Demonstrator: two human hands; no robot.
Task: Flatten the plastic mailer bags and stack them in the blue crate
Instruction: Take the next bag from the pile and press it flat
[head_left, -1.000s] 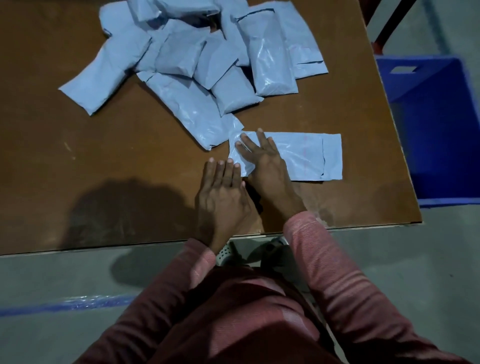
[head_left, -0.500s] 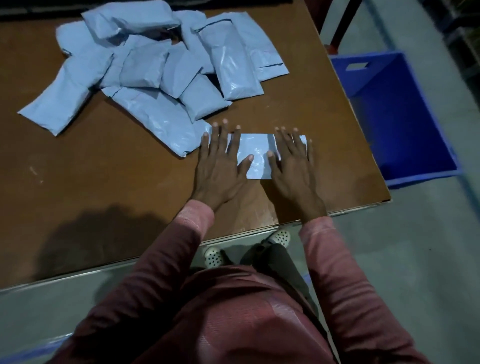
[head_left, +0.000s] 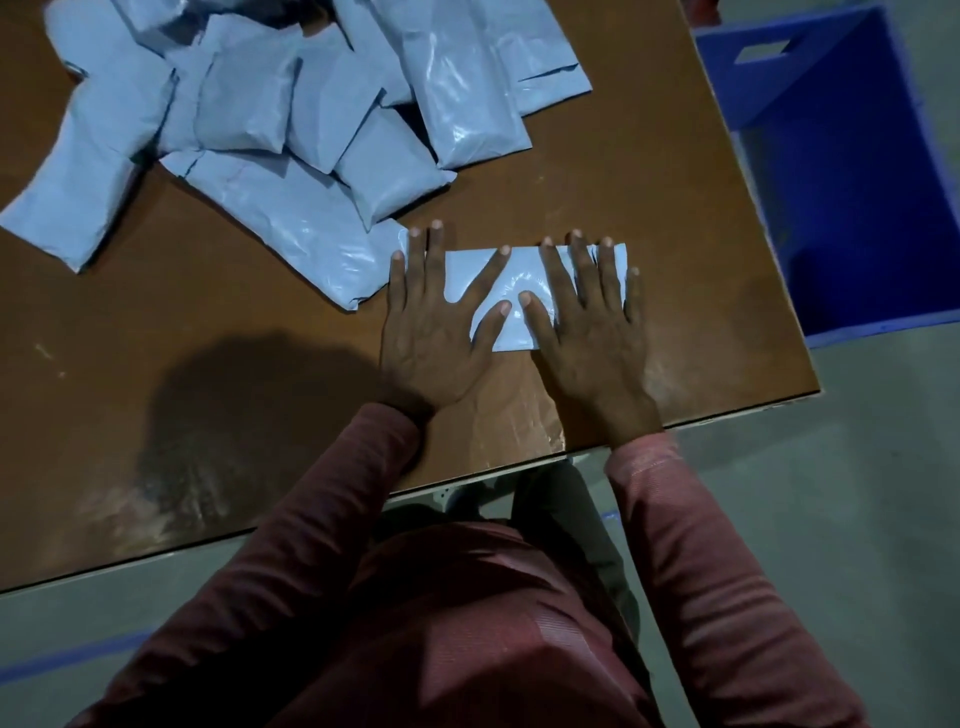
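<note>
Head view, 1 camera.

1. Mailer bag (head_left: 511, 291): pale blue-grey glossy plastic. It is pressed into a flat rectangle, its long side running left to right. I read light creases and a shiny patch at its middle. It lies on the brown table (head_left: 208, 364), toward the near right corner, under 2 hands.
2. Left hand (head_left: 434, 338): palm down, fingers straight and spread, pressing the bag's left end and gripping nothing. It hides that end from me.
3. Right hand (head_left: 587, 332): also flat and spread, pressing the bag's right end and holding nothing. The 2 thumbs angle toward each other over the bag's middle.
4. Pile of mailer bags (head_left: 270, 104): several of the same colour, puffy and overlapping, on the far left of the table. The nearest one ends just beside the left hand's fingers.
5. Blue crate (head_left: 810, 104): on the floor just right of the table, open-topped, with a handle slot in its far wall. Inside I make out only its own dark blue walls and floor. The frame cuts off its right side.
</note>
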